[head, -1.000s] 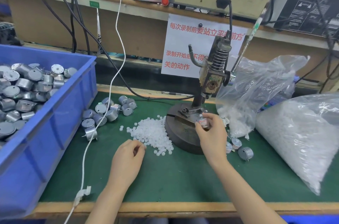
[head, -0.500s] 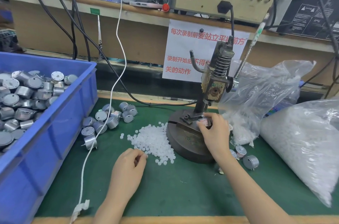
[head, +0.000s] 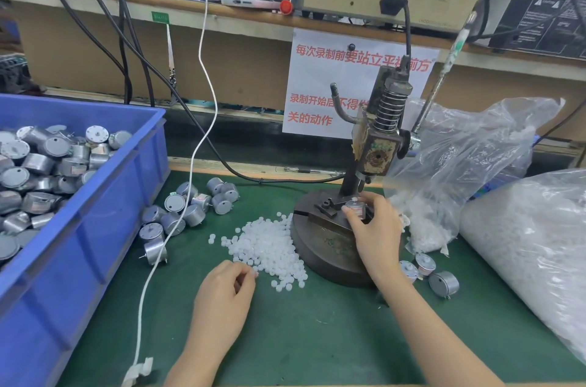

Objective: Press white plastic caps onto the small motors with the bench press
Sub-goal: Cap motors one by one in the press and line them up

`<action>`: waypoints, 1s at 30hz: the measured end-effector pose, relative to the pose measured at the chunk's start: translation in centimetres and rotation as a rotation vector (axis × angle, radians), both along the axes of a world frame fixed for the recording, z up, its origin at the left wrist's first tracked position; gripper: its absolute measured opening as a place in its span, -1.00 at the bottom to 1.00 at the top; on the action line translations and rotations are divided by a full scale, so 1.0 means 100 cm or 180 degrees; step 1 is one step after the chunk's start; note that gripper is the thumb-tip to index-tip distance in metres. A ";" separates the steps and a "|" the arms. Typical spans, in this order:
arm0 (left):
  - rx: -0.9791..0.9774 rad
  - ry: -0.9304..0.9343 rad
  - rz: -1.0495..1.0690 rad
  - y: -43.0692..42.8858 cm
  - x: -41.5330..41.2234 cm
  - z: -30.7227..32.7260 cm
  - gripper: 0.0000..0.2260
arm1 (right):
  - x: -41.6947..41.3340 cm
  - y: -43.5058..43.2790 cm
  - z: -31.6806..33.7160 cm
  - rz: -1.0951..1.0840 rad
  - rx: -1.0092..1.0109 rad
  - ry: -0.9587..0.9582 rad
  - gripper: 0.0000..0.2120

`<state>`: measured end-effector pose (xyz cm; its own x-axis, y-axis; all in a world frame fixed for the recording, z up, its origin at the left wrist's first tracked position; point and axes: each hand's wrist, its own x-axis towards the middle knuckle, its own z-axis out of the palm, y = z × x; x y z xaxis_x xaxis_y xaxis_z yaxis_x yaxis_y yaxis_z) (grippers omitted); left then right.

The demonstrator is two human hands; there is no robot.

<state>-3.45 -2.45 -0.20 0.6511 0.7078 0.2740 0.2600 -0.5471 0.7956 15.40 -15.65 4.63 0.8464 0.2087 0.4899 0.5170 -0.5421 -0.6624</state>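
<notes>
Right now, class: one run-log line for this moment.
right hand: grips small silver motor on dark bench press | left hand: fingertips at white plastic caps pile

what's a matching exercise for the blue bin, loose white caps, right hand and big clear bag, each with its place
1 blue bin
2 loose white caps
3 right hand
4 big clear bag

A grips a motor on the press base
B far right of the green mat
C left side, holding motors
D heaped left of the press base

Pairs: 1-C, 2-D, 3-A, 4-B
</notes>
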 end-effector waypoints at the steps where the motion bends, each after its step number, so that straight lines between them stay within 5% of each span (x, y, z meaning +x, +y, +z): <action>1: 0.0005 -0.0002 0.0009 0.000 0.000 0.000 -0.85 | 0.000 0.000 0.000 -0.0025 0.0021 -0.0007 -0.67; 24: -0.0065 0.0078 -0.0011 -0.001 -0.001 0.002 -0.82 | 0.015 0.010 0.009 -0.0218 -0.1002 -0.0113 -0.45; 27: -0.0069 0.0078 -0.0007 -0.001 -0.001 0.001 -0.83 | 0.012 0.001 0.013 0.0166 -0.0536 0.0181 -0.28; 30: -0.0033 0.0066 0.0019 -0.001 0.000 0.001 -0.85 | 0.008 -0.012 0.022 0.0440 0.0678 0.0704 -0.27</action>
<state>-3.48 -2.55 -0.13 0.6523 0.7145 0.2530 0.2798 -0.5372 0.7956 16.18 -16.81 6.80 0.9079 0.2418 0.3424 0.4071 -0.3143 -0.8576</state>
